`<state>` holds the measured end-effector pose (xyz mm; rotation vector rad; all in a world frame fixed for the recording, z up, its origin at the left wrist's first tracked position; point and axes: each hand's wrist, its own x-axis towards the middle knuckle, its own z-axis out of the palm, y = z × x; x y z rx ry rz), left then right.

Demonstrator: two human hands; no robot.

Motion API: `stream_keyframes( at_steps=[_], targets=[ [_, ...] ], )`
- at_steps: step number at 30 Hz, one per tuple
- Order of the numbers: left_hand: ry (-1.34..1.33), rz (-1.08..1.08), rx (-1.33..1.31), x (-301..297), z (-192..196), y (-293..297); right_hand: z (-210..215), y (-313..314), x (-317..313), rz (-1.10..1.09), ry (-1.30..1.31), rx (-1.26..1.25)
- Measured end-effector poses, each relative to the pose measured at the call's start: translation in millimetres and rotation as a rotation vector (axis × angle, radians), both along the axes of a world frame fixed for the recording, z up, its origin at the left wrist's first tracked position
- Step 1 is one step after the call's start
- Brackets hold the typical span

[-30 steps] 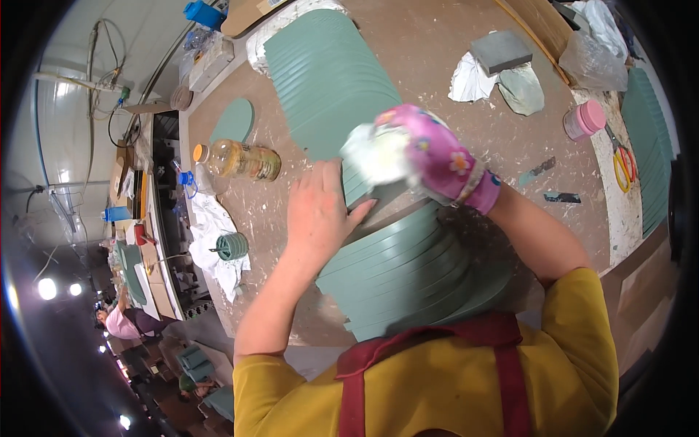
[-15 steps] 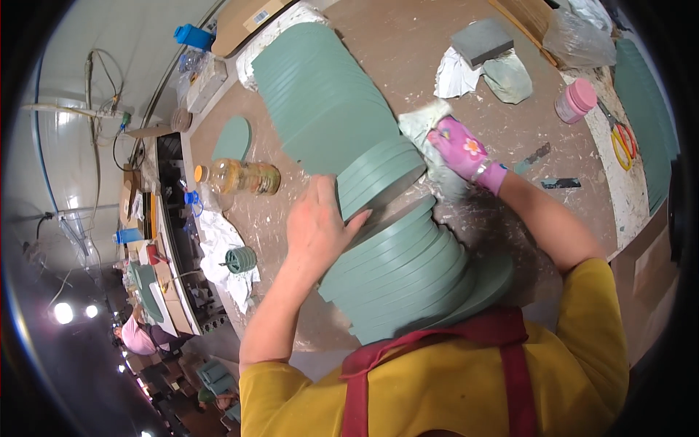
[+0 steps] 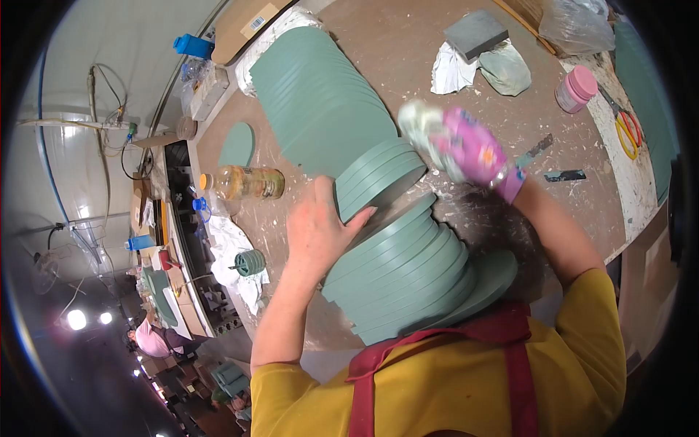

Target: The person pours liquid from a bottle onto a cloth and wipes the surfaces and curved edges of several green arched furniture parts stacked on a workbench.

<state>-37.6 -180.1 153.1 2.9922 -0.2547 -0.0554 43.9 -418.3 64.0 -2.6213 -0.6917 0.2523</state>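
Note:
My bare left hand (image 3: 314,229) is closed on the left end of a few flat green rounded pieces (image 3: 382,173) standing on edge, its thumb in the gap on their near side. To the right of these pieces, my right hand (image 3: 473,149), in a pink flowered glove, grips a whitish cloth (image 3: 422,127). Motion smears the glove and cloth, which look apart from the pieces. A long leaning row of similar green pieces (image 3: 313,91) stretches to the far side. Nearer my body lies another fanned stack of green pieces (image 3: 408,273).
Left are a yellow-capped bottle (image 3: 247,182), a single green piece (image 3: 237,144) and a green coil (image 3: 250,262). A grey block (image 3: 475,34) rests on cloths at the far right. Scissors (image 3: 628,135) and a pink jar (image 3: 577,89) lie right. A person (image 3: 153,339) is far left.
My right hand has pulled the cloth a little to the right, away from the edges of the held pieces. My left hand keeps its place on them.

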Motion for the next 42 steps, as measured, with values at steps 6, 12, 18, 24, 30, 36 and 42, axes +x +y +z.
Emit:
stream_keyframes(
  at_steps=[6, 12, 18, 24, 30, 36, 42],
  targets=[
    [-0.271, -0.176, 0.064, 11, -3, 3, 77, 75, -22, 0.388, -0.348, 0.351],
    [-0.088, -0.043, -0.039, -2, -9, 5, -29, 33, -3, 0.057, -0.453, 0.604],
    [-0.023, 0.020, -0.011, -2, -10, 6, 23, 63, -14, 0.026, -0.374, 0.830],
    [-0.073, -0.031, -0.031, -3, -11, 8, 23, 60, -14, -0.046, 0.148, 1.057],
    [-0.076, -0.053, -0.029, -4, -8, 2, -49, 9, 34, 0.054, -0.783, 0.618],
    [-0.027, 0.009, 0.016, -9, -2, 7, 22, 71, 45, 0.045, 0.878, 1.312],
    [-0.154, -0.060, -0.029, -6, -6, 10, 17, 77, 58, 0.201, 0.860, 1.235]
  ],
)
